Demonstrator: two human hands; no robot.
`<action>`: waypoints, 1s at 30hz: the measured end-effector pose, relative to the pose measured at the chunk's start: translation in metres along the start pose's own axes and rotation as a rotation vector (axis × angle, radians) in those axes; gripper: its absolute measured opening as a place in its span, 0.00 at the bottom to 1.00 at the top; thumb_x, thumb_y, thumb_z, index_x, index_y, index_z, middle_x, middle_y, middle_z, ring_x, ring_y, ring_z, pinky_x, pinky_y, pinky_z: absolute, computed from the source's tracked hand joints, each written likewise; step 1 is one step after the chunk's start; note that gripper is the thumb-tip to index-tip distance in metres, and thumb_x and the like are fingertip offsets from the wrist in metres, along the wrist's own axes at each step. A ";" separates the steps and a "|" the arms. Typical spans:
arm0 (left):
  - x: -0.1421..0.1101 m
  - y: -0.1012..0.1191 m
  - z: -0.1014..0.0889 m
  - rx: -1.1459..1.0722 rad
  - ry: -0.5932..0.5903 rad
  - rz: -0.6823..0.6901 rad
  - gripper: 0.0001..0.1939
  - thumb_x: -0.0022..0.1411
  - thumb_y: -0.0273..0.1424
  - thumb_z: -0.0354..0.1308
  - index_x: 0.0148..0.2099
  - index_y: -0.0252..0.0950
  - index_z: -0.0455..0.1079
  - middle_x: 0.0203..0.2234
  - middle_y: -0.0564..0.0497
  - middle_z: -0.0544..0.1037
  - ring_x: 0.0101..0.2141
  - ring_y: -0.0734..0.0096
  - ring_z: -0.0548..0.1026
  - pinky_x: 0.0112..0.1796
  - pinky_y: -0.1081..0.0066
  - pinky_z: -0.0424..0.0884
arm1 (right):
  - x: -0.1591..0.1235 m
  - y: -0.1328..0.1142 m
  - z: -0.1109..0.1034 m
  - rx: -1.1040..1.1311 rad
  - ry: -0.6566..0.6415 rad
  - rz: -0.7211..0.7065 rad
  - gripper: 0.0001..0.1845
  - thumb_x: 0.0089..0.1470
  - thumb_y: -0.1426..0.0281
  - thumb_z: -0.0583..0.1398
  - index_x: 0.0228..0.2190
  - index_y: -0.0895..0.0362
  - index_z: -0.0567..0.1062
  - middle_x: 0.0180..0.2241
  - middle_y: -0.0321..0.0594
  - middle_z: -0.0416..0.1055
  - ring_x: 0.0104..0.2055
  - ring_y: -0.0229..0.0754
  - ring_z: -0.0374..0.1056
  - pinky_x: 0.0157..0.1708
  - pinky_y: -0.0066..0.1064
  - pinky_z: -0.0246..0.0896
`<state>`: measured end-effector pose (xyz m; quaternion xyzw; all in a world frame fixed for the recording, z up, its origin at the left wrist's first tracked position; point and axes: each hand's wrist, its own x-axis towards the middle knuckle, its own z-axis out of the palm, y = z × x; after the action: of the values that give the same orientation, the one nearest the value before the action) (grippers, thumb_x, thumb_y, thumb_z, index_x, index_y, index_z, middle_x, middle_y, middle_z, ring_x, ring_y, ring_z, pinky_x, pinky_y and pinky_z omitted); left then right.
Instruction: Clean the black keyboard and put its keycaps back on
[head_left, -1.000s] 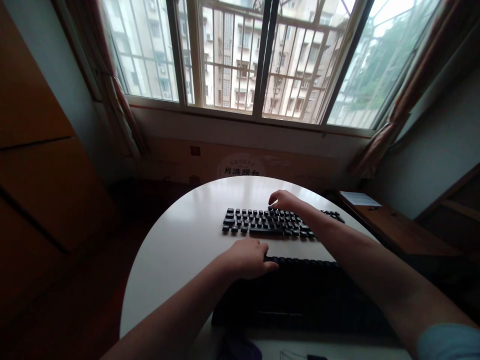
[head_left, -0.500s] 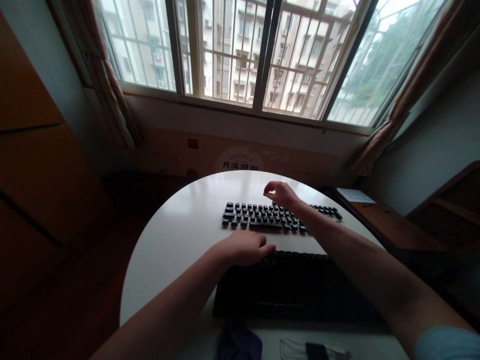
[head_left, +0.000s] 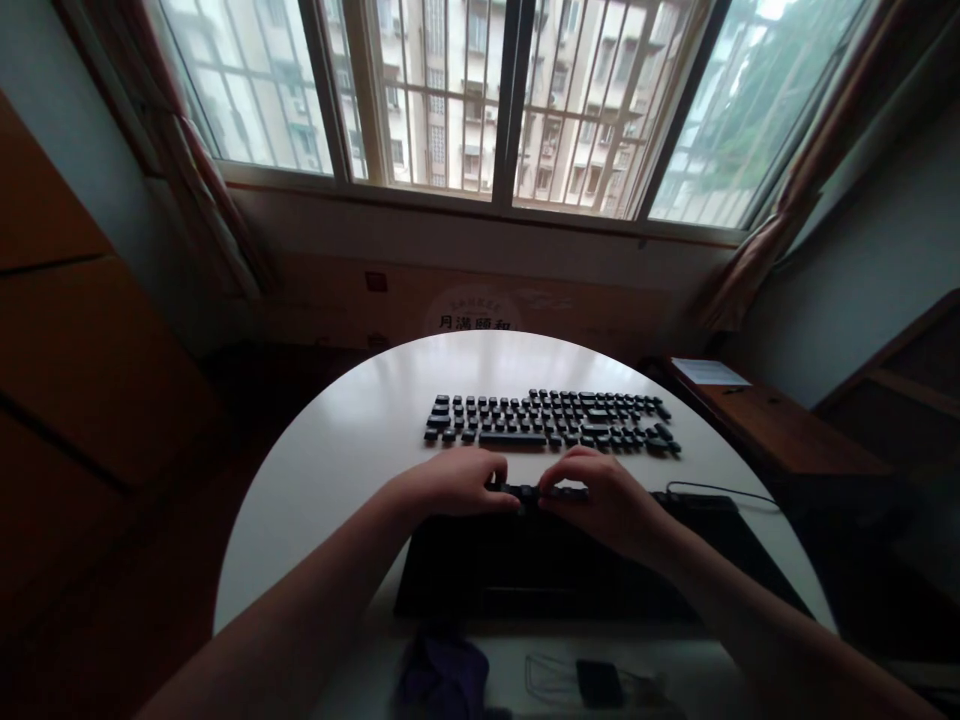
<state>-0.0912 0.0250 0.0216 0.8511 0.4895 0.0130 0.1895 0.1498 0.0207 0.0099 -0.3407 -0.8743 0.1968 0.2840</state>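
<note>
A black keyboard point(head_left: 525, 565) lies on the round white table point(head_left: 337, 470) just in front of me. Beyond it, several loose black keycaps point(head_left: 547, 418) are laid out in rows. My left hand point(head_left: 454, 482) is curled over the keyboard's far left edge and holds it. My right hand point(head_left: 607, 500) is beside it at the far row, its fingertips pinched together on a small dark keycap. The two hands almost touch.
A cable point(head_left: 720, 490) runs from the keyboard's far right corner. A purple cloth point(head_left: 442, 675) and a small dark object point(head_left: 598, 683) lie at the near edge. A wooden shelf with a paper point(head_left: 709, 372) stands to the right, a wooden cabinet point(head_left: 75, 370) to the left.
My right hand has lifted off the loose keycaps in a pinch and come back to the keyboard's far row. My left hand stayed on the keyboard. The view has tilted down.
</note>
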 end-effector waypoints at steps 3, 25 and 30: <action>0.001 0.001 0.000 0.020 0.005 0.012 0.21 0.62 0.51 0.52 0.41 0.40 0.72 0.36 0.49 0.79 0.35 0.62 0.74 0.32 0.69 0.63 | -0.001 0.003 0.007 -0.021 -0.029 -0.058 0.06 0.49 0.74 0.68 0.32 0.53 0.81 0.30 0.37 0.74 0.34 0.41 0.69 0.37 0.33 0.63; 0.002 0.006 0.001 0.125 0.032 0.021 0.22 0.66 0.52 0.48 0.39 0.40 0.71 0.35 0.49 0.79 0.34 0.63 0.73 0.31 0.69 0.61 | -0.003 -0.003 0.007 -0.130 -0.092 -0.201 0.08 0.54 0.76 0.63 0.31 0.52 0.80 0.31 0.34 0.79 0.35 0.42 0.68 0.42 0.37 0.58; 0.001 0.009 0.002 0.148 0.049 0.021 0.22 0.65 0.52 0.49 0.39 0.40 0.71 0.36 0.49 0.79 0.34 0.61 0.74 0.31 0.68 0.61 | -0.005 -0.009 0.004 -0.168 -0.126 -0.226 0.08 0.56 0.76 0.62 0.33 0.52 0.81 0.34 0.38 0.78 0.38 0.43 0.68 0.42 0.37 0.58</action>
<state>-0.0823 0.0210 0.0223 0.8672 0.4847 -0.0002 0.1139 0.1461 0.0109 0.0099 -0.2498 -0.9366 0.1110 0.2194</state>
